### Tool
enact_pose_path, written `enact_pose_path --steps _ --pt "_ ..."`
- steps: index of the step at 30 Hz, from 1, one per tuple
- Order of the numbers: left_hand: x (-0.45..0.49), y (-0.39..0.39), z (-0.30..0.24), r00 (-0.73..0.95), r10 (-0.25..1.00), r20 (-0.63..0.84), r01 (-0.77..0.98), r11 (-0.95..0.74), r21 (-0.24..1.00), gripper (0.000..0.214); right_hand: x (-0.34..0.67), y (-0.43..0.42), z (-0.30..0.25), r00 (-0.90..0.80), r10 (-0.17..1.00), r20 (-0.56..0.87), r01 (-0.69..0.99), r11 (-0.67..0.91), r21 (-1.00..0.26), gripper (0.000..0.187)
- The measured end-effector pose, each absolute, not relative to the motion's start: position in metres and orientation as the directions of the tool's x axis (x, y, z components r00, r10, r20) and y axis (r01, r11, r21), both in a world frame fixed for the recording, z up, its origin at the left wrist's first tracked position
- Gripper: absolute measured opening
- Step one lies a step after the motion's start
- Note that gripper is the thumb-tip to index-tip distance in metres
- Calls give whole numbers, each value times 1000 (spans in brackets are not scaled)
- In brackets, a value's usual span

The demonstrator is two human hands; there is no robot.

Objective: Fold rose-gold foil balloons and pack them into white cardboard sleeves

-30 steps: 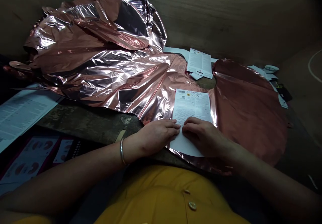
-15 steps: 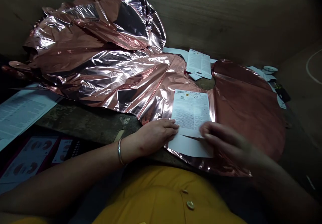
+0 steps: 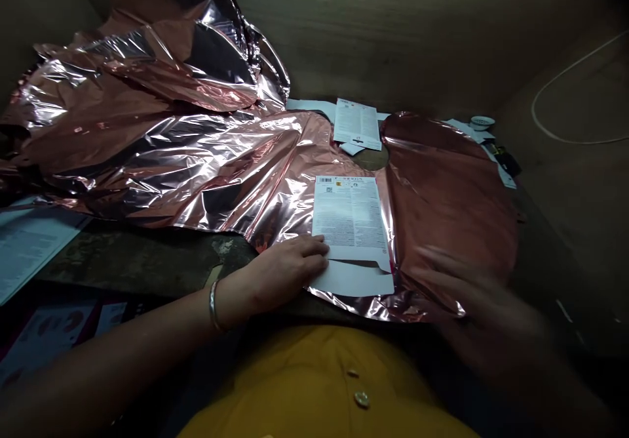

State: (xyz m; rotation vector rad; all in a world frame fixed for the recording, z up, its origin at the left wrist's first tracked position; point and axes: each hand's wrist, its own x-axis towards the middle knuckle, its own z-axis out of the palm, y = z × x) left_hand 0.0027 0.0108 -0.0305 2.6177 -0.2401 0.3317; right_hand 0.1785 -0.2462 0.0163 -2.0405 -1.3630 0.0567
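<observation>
A white printed paper packet (image 3: 350,215) with a barcode and fine text lies on a rose-gold foil balloon (image 3: 452,189). Its blank flap (image 3: 354,279) is at the end toward me, separated from the printed part by a dark gap. My left hand (image 3: 289,267) holds down the packet's lower left edge, fingers bent together on it and the thumb not clearly visible. Over the foil right of the packet is my right hand (image 3: 466,287), smeared by motion. Nothing can be made out in its fingers.
Bunched foil (image 3: 162,84) is heaped at the back left. Another printed packet (image 3: 356,123) lies behind the first. Printed sheets (image 3: 39,241) stick out at the left. A small white bowl (image 3: 482,123) and a dark object (image 3: 505,160) are at the back right, near the wall.
My right hand has left the packet's flap and moved right over the foil. The flap lies flatter. My left hand stays on the packet while the whole view has shifted.
</observation>
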Motion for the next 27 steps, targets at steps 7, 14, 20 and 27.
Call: enact_pose_path --steps 7,14,20,27 --pt "6 4 -16 978 -93 187 -165 -893 418 30 177 -193 -22 89 993 72 940 -59 -337 50" --pt "19 -12 -23 960 -200 198 -245 -939 241 25 172 -199 -22 101 987 129 946 -55 -320 31" --pt "17 -16 -26 963 -169 209 -216 -949 231 17 167 -196 -27 130 970 205 934 -51 -352 22" --pt "26 -10 -17 969 246 -26 226 -841 491 21 173 -182 -31 349 917 193 863 -234 -448 20"
